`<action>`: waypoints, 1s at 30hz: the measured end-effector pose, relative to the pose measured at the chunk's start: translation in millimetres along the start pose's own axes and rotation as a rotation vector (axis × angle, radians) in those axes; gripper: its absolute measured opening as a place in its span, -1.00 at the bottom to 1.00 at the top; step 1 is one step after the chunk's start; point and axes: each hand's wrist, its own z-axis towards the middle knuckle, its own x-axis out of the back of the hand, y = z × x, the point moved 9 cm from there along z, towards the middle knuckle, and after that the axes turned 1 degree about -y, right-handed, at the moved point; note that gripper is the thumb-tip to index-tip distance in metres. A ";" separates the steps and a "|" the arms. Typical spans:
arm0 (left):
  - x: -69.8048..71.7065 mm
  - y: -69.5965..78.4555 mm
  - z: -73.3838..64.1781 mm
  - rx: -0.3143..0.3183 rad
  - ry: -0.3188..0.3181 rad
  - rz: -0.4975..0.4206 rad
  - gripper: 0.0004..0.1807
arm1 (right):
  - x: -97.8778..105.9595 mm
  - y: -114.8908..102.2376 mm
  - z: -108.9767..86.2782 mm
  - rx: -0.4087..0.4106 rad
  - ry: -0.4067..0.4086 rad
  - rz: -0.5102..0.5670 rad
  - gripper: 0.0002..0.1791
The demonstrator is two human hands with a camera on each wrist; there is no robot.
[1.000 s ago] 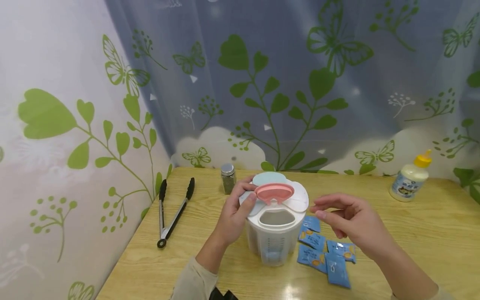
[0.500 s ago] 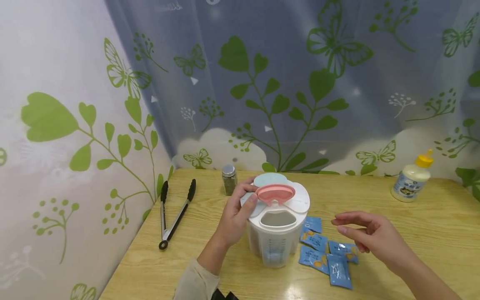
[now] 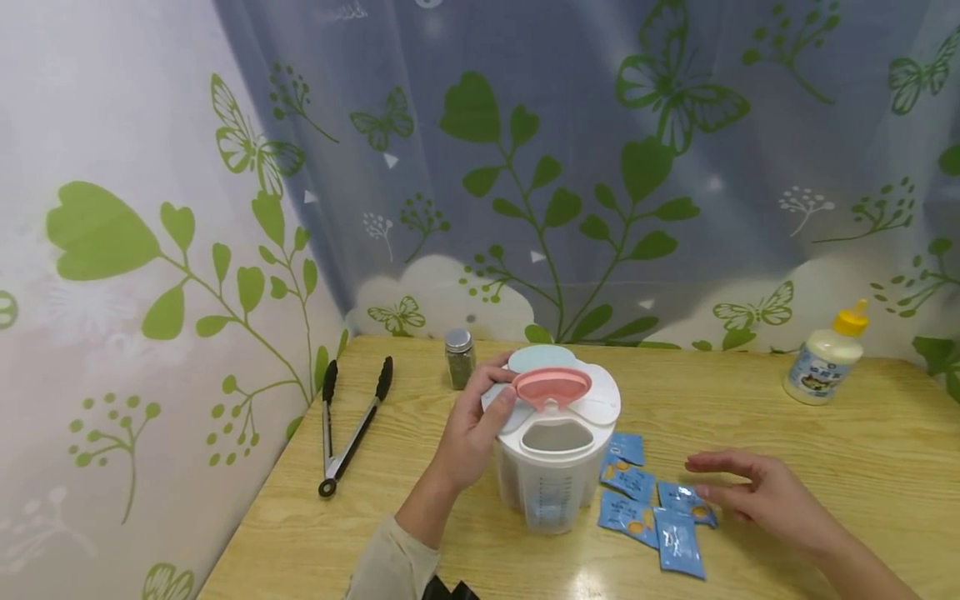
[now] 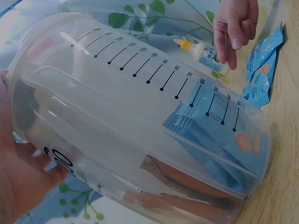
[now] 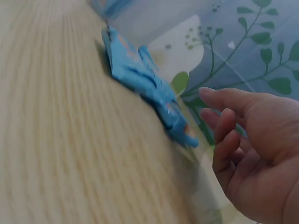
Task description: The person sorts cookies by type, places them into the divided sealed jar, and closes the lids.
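The left hand [image 3: 468, 437] holds the see-through container [image 3: 551, 475] by its side, with the fingers curled round the wall and the thumb up on the white lid [image 3: 592, 400]. The container stands on the wooden table [image 3: 825, 467], about in the middle, well away from every table edge. Its pink flap [image 3: 551, 386] is flipped up, so the hole just below it is open.

The right hand [image 3: 757, 496] is to the right of the container and holds nothing. Its fingers are loose and a little bent, low over the table. The fingertips are just beside the blue packets [image 3: 652, 517] that lie flat between this hand and the container. I cannot tell if the fingers touch a packet.

There is bare table behind the right hand and to its right, all the way to the white bottle with the yellow cap [image 3: 823, 354] near the far edge. On the other side of the left hand lie black tongs [image 3: 348, 429], close to the table's left edge. A small jar [image 3: 458, 357] stands just behind the left hand's fingers.

The left wrist view shows more. It looks through the container wall [image 4: 140, 116], with lines and numbers on it, and blue packets [image 4: 219, 140] are down inside at the bottom. The head view does not show that well.

The right wrist view shows the curled fingers [image 5: 229, 135] up off the table, near the blurry packets [image 5: 140, 79].
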 end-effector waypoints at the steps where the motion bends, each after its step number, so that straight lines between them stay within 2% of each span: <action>1: -0.2 0.6 0.0 -0.002 0.000 0.001 -0.76 | -0.1 2.6 0.5 0.014 -0.010 -0.017 -0.49; 6: -1.0 2.6 -0.2 -0.003 -0.003 -0.006 -0.77 | -3.7 9.7 1.5 0.067 -0.075 -0.074 -0.48; 11: -0.4 0.5 -0.9 0.009 0.001 -0.009 -0.76 | -5.0 7.7 3.6 0.109 -0.076 -0.247 -0.52; 14: 0.0 -0.3 -0.7 0.014 0.002 -0.010 -0.76 | -5.4 6.0 4.1 0.103 -0.093 -0.296 -0.56; 19: 0.1 0.6 -0.8 0.015 0.001 -0.008 -0.75 | -8.1 13.0 4.6 0.002 -0.154 -0.233 -0.55; 22: -0.1 1.6 -0.5 0.011 0.000 -0.006 -0.75 | -7.3 18.4 5.6 -0.047 -0.146 -0.193 -0.55; 30: -0.4 0.8 -0.6 0.014 0.003 -0.012 -0.76 | -6.2 20.9 5.9 -0.065 -0.144 -0.025 -0.55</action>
